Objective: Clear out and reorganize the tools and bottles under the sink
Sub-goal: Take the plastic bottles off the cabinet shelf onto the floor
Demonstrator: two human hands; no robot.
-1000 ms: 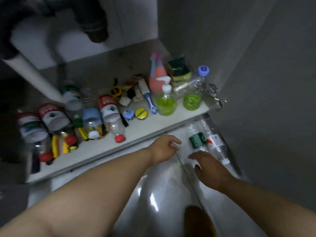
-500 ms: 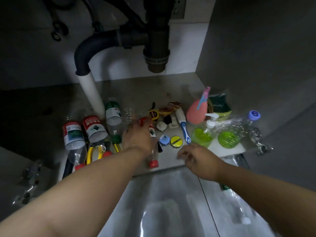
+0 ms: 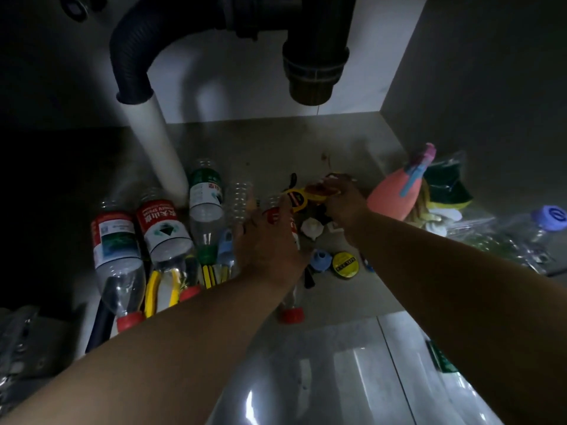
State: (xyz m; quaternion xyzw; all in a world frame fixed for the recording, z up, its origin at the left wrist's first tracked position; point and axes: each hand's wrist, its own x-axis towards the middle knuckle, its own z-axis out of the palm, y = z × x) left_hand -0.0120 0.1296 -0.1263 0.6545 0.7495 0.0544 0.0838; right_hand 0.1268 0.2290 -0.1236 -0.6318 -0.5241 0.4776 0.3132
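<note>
Room for moving is mostly at the back of the cabinet floor (image 3: 276, 148), between the white pipe (image 3: 159, 148) and the pink spray bottle (image 3: 392, 194), where the floor is bare. The front edge runs across just under both forearms, with shiny tiles (image 3: 306, 378) below it. Bottles (image 3: 165, 231) lie side by side on the left, their caps toward the edge, with yellow pliers (image 3: 150, 289) among them. The left hand (image 3: 267, 237) lies open over one red-capped bottle (image 3: 291, 315), fingertips reaching the yellow tape measure (image 3: 296, 197). The right hand (image 3: 343, 204) is just beside it, fingers curled on the right end of the tape measure. A yellow tin (image 3: 345, 262) lies near, under the right forearm.
</note>
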